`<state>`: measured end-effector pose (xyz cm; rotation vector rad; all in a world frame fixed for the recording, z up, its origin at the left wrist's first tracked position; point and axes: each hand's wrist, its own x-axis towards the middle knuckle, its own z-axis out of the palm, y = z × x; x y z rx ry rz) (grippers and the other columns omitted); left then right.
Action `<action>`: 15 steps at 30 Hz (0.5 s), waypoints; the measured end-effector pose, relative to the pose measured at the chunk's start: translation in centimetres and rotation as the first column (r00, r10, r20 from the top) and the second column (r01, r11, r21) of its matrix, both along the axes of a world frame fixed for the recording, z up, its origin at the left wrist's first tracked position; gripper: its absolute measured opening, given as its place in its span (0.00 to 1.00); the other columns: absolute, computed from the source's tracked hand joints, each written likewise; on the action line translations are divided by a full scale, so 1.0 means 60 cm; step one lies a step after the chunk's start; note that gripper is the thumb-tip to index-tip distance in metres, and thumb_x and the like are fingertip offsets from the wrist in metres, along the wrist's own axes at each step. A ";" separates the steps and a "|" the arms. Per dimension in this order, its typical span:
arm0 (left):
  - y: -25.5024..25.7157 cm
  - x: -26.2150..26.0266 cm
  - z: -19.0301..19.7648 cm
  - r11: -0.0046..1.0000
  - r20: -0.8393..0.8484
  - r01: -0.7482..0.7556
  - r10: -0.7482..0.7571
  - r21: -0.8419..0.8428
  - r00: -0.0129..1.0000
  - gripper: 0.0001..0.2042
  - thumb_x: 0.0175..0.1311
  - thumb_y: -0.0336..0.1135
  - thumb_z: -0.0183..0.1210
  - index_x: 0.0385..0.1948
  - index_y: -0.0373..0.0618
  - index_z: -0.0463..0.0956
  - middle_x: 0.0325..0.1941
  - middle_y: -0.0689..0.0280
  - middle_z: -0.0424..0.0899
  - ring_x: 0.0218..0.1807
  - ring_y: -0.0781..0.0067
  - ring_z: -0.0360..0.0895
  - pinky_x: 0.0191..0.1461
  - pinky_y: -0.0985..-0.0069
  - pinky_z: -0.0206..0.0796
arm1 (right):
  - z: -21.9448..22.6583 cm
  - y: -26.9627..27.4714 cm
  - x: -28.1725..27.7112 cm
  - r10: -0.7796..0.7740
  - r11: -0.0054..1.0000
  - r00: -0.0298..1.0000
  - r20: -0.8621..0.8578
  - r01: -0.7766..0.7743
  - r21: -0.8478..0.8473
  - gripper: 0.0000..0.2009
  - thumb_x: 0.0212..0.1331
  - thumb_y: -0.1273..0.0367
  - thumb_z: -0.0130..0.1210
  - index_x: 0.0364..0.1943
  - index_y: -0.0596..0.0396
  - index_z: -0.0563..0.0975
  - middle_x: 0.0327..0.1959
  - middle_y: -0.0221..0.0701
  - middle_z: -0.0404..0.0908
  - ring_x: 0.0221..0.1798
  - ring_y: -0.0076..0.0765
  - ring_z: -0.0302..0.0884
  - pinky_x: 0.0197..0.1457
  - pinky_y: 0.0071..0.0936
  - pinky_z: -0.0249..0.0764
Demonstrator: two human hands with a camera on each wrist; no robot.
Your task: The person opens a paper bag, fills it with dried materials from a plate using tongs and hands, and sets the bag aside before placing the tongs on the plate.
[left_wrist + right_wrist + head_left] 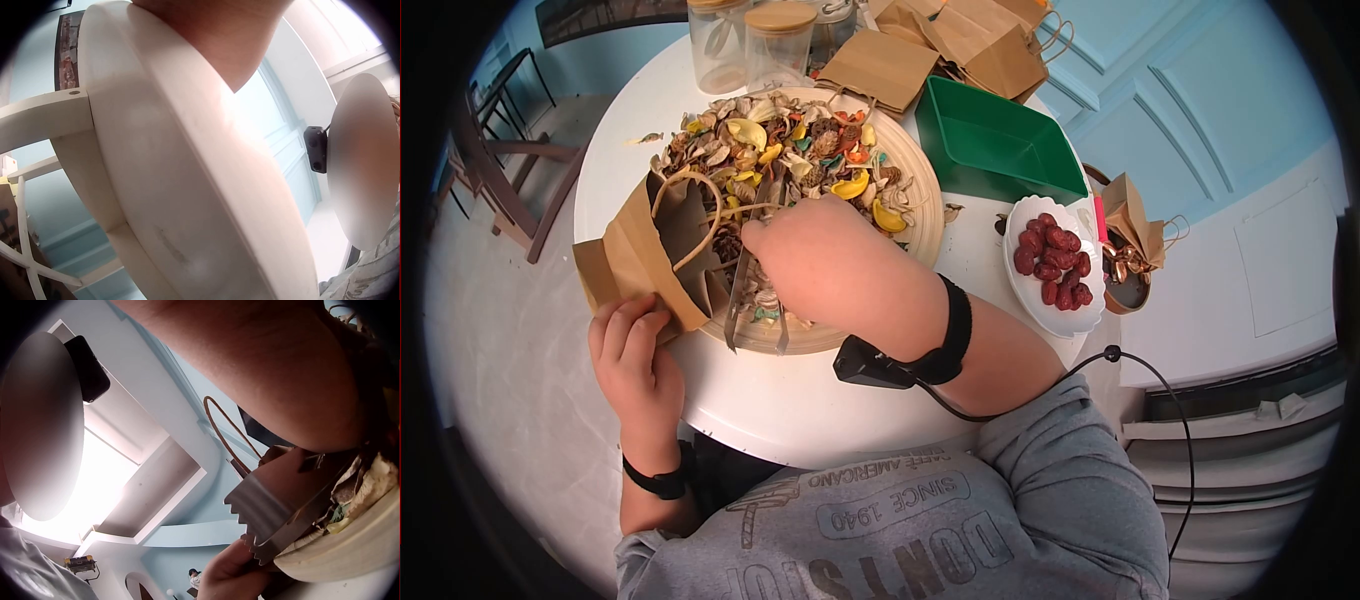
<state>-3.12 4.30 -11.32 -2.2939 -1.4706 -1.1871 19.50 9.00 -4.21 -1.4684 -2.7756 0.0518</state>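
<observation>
A brown paper bag (625,250) lies tilted at the left edge of a round wooden tray (925,215), its opening facing the dried petals and cones (800,150). My left hand (635,360) grips the bag's near side with curled fingers. Over the tray, my right hand (830,260) holds metal tongs (745,290) beside the bag's opening; its fingertips are hidden. The right wrist view shows the serrated end of the tongs (269,515) close to the bag, with the right hand (300,381) above. In the left wrist view, only skin near the wrist shows above the table edge.
A green box (1000,145) and a white plate (1025,295) of red dates (1055,260) stand right of the tray. Glass jars (780,50) and more paper bags (880,68) are behind it. A basket (1130,290) sits beyond the white table's (800,410) right edge.
</observation>
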 end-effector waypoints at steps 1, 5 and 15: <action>0.000 0.000 0.000 1.000 0.003 0.002 -0.002 0.002 1.000 0.16 0.36 0.14 0.49 0.30 0.38 0.77 0.41 0.58 0.82 0.49 0.50 0.74 0.54 0.60 0.68 | -0.002 0.000 0.000 0.002 1.000 1.000 -0.013 -0.002 0.014 0.10 0.50 0.74 0.56 0.38 0.58 0.77 0.27 0.39 0.82 0.34 0.47 0.83 0.38 0.41 0.77; 0.001 -0.002 -0.004 1.000 0.016 0.007 -0.007 0.000 1.000 0.16 0.35 0.14 0.49 0.30 0.38 0.77 0.41 0.58 0.82 0.49 0.50 0.74 0.54 0.60 0.68 | -0.006 -0.001 0.003 0.016 0.999 0.998 -0.062 -0.013 0.046 0.10 0.50 0.74 0.57 0.38 0.58 0.77 0.27 0.39 0.82 0.34 0.47 0.83 0.38 0.42 0.77; 0.003 -0.007 -0.009 1.000 0.013 0.007 -0.007 -0.020 1.000 0.17 0.36 0.14 0.47 0.31 0.37 0.76 0.44 0.58 0.81 0.51 0.49 0.74 0.57 0.60 0.66 | -0.023 0.006 0.002 0.022 0.996 0.997 -0.076 -0.016 0.086 0.07 0.53 0.70 0.55 0.35 0.53 0.79 0.27 0.33 0.83 0.34 0.42 0.82 0.39 0.38 0.73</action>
